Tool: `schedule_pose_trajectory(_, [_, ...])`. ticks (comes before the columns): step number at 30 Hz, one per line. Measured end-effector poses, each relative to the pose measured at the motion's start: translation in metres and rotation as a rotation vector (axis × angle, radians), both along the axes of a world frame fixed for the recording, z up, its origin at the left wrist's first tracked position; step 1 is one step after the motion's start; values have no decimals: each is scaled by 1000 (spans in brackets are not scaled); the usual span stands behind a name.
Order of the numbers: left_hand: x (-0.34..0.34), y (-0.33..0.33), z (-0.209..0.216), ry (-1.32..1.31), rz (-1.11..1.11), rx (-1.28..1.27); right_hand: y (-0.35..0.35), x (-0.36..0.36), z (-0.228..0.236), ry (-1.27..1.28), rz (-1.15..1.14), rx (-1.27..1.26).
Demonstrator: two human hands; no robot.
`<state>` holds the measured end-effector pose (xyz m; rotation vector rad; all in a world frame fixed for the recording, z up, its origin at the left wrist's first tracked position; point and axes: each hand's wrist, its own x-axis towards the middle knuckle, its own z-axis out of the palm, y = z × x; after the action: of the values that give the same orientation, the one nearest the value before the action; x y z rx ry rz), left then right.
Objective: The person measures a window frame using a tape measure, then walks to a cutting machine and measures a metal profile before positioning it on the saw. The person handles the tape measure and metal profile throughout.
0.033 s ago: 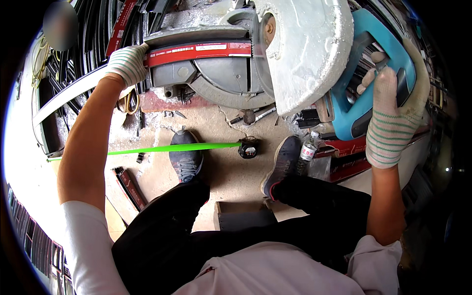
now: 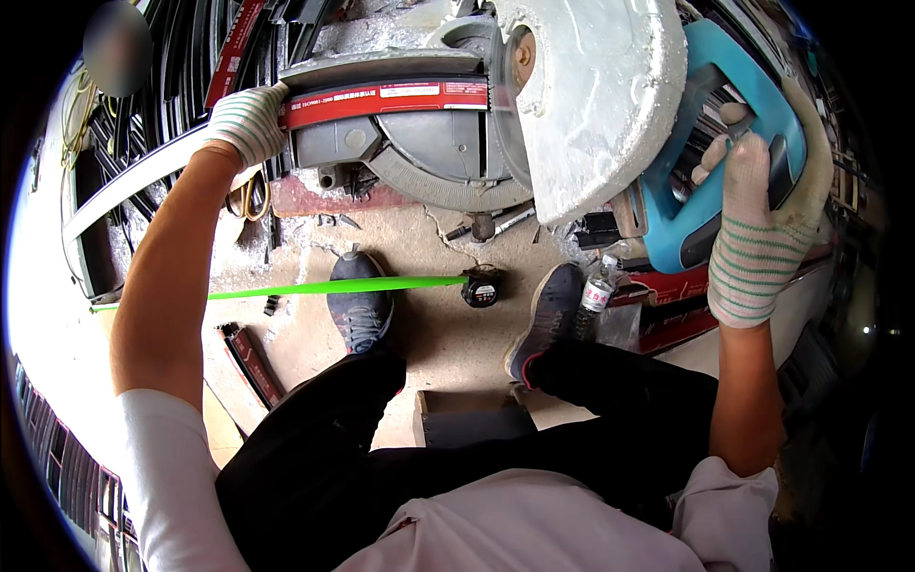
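Observation:
A miter saw with a whitish, dusty blade guard stands on the floor in front of me. Along its fence lies a long strip of profile with a red printed face, its right end beside the blade. My left hand, in a white glove with green stripes, is closed round the strip left of the saw. On the right, my right hand, gloved the same way, wraps the saw's teal handle, fingertips showing through its opening.
A tape measure lies on the floor, its green blade drawn out leftward. Beside my right shoe is a clear bottle. Dark profiles crowd the far left; red-faced offcuts lie near my left leg.

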<state>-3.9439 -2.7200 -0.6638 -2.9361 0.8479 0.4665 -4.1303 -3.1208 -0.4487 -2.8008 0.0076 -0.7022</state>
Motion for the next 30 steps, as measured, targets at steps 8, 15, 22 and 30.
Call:
schedule_pose_trajectory(8, [1, 4, -4, -28, -18, 11, -11, -9, -18, 47, 140, 362])
schedule_pose_trajectory(15, [3, 9, -8, -39, -43, 17, 5, -13, -21, 51, 129, 438])
schedule_pose_trajectory(22, [3, 9, -12, -41, -17, 14, 7, -17, -27, 50, 150, 669])
schedule_pose_trajectory(30, [-1, 6, -7, -50, 1, 29, 9, -15, -28, 21, 117, 510])
